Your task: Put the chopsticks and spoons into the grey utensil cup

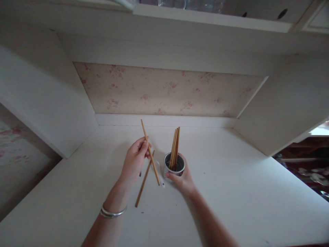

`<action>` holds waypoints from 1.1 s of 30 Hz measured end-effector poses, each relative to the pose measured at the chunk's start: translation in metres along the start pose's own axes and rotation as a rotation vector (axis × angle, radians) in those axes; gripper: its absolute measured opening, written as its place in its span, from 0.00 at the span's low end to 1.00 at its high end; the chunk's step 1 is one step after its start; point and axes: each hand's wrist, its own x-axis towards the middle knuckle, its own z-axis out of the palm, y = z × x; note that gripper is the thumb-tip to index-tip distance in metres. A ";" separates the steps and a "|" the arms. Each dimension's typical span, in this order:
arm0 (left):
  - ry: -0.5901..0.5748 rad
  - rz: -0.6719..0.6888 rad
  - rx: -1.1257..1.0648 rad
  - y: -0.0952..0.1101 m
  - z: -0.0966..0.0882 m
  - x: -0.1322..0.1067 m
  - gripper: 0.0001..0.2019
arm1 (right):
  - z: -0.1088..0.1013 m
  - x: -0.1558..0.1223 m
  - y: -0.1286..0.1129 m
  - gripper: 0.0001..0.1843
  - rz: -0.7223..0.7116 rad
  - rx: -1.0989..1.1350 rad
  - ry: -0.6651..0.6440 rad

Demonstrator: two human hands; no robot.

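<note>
Silver bangle (113, 213) on my left wrist, closest thing to me besides forearms. 2 or 3 small dark marks on the white counter (231, 199) just ahead.

1 loose chopstick (143, 185) lies on the counter, slanted, near end to the left. Cup (165, 173): metal-rimmed, dark inside, upright. My right hand (183, 180) is wrapped round its right side, thumb across the front, fingers mostly hidden behind; firm hold. Inside: a bunch of chopsticks (175, 147), at least 3, standing, tops well above the rim. Exact count: can't tell, they overlap.

Left hand (140, 149) is pinched closed on 1 more chopstick (155, 168), out left of the cup, upper end pointing away. It crosses over the loose 1 in my view. Can't tell if its low end touches down. A pale spoon-like piece (162, 184) sits between it and the cup, partly blocked.

Beyond: floral wallpaper panel (167, 92), then an overhead shelf (210, 20) with clear glassware (177, 4), cut off.
</note>
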 end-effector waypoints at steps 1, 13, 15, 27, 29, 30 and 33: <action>-0.009 0.037 0.008 0.007 0.006 0.005 0.17 | 0.000 0.000 0.000 0.46 0.004 -0.004 0.000; -0.154 0.235 0.612 -0.010 0.051 0.035 0.11 | -0.002 0.002 -0.005 0.43 -0.005 -0.015 -0.027; -0.202 0.205 0.700 -0.024 0.053 0.029 0.11 | -0.002 0.003 -0.004 0.43 -0.017 -0.019 -0.027; -0.291 0.289 0.927 -0.026 0.054 0.012 0.13 | -0.001 0.003 -0.007 0.43 -0.039 0.008 -0.047; -0.318 0.315 0.957 -0.027 0.055 0.013 0.13 | -0.001 0.003 -0.006 0.43 -0.035 0.002 -0.035; -0.327 0.322 0.968 -0.028 0.055 0.013 0.13 | -0.001 0.003 -0.006 0.44 -0.032 -0.004 -0.029; -0.335 0.333 0.989 -0.028 0.056 0.012 0.13 | -0.001 0.002 -0.007 0.44 -0.036 -0.012 -0.030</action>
